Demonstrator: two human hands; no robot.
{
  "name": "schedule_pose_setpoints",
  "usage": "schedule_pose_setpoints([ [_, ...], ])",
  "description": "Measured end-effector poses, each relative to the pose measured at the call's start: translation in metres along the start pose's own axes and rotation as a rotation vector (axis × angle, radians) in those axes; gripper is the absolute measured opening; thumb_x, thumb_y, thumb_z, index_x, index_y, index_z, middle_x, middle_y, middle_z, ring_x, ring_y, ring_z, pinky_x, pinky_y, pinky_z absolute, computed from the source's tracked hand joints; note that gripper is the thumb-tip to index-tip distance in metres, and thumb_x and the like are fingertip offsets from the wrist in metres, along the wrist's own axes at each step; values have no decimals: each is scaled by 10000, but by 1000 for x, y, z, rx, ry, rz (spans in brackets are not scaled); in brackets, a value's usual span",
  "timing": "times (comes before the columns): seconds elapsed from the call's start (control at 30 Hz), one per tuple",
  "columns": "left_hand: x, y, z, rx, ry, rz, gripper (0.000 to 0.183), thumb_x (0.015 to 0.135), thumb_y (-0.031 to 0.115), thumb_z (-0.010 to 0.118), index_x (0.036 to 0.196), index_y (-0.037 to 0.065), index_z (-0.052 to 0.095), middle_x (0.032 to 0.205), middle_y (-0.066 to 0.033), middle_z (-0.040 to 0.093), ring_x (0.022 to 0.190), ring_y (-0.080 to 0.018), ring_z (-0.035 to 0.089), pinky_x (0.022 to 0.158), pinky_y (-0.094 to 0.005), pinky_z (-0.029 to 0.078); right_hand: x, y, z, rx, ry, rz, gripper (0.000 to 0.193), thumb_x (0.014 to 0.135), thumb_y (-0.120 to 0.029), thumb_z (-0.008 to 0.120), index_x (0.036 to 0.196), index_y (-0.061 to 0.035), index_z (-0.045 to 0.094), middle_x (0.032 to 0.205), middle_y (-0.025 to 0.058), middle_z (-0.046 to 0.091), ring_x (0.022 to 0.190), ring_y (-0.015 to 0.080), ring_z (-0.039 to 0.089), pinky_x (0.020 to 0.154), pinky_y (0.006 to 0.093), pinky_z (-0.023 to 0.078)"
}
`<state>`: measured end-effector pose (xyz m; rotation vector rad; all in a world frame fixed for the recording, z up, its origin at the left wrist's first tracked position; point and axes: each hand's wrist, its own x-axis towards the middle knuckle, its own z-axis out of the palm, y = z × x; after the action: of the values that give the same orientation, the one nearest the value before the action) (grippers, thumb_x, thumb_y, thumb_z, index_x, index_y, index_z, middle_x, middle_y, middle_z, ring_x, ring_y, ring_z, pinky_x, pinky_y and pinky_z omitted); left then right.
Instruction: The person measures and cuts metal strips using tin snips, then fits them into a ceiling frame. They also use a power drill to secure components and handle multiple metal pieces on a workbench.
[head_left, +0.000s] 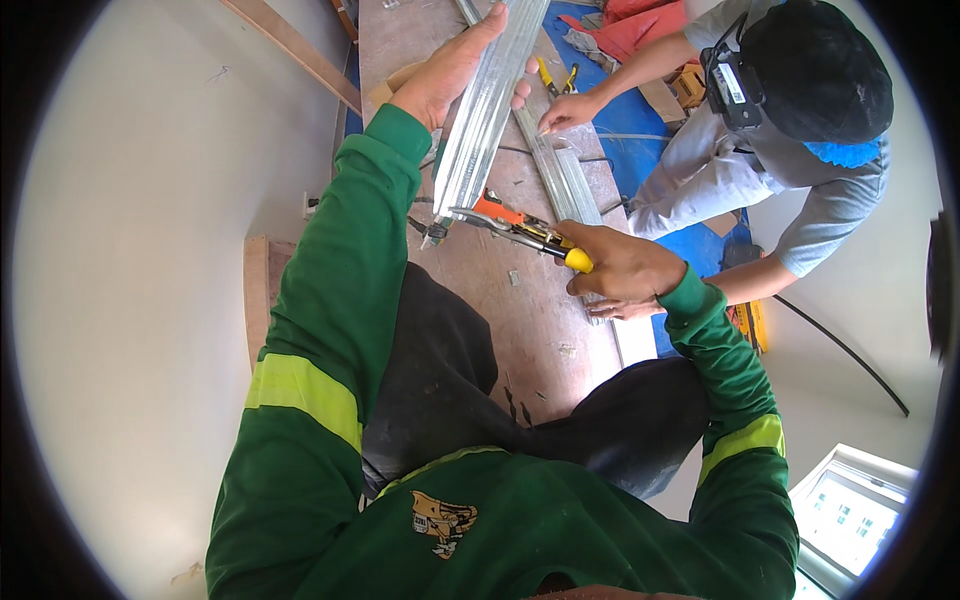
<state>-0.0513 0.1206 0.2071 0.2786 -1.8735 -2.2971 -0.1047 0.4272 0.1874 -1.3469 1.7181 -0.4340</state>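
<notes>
My left hand (447,78) grips a long, shiny metal channel (487,120), its fingers wrapping round from beneath. The channel slants over the board, with its near end toward me. My right hand (625,262) is closed round the yellow handles of tin snips (520,235). Their jaws lie at the channel's near end; whether they bite into the metal I cannot tell. An orange piece (496,208) shows right beside the jaws, and a small dark tool (436,232) lies just below the channel's end.
A wooden board (490,300) lies under the work, with metal scraps on it. Across it, a co-worker (820,75) in a black cap has both hands near other metal channels (565,185). Yellow-handled snips (548,78) lie beyond. Blue sheeting (630,165) covers floor at right; a wall (150,250) rises left.
</notes>
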Motion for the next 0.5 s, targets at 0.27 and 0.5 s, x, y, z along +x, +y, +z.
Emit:
schedule_pose_setpoints([
  [0.27, -1, 1, -3, -10, -12, 8, 787, 1029, 765, 492, 1425, 92, 595, 1056, -56, 691, 828, -125, 687, 724, -302, 636, -3, -2, 0, 0, -15, 61, 633, 859, -182, 766, 1403, 24, 516, 1074, 209, 654, 998, 355, 643, 908, 467, 502],
  [0.5, -13, 5, 9, 30, 15, 22, 777, 1036, 757, 486, 1435, 99, 594, 1056, -60, 687, 831, -128, 679, 738, -304, 634, -8, 2, 10, -7, 30, -15, 635, 854, -176, 782, 1395, 29, 519, 1073, 204, 653, 995, 355, 641, 913, 471, 500],
])
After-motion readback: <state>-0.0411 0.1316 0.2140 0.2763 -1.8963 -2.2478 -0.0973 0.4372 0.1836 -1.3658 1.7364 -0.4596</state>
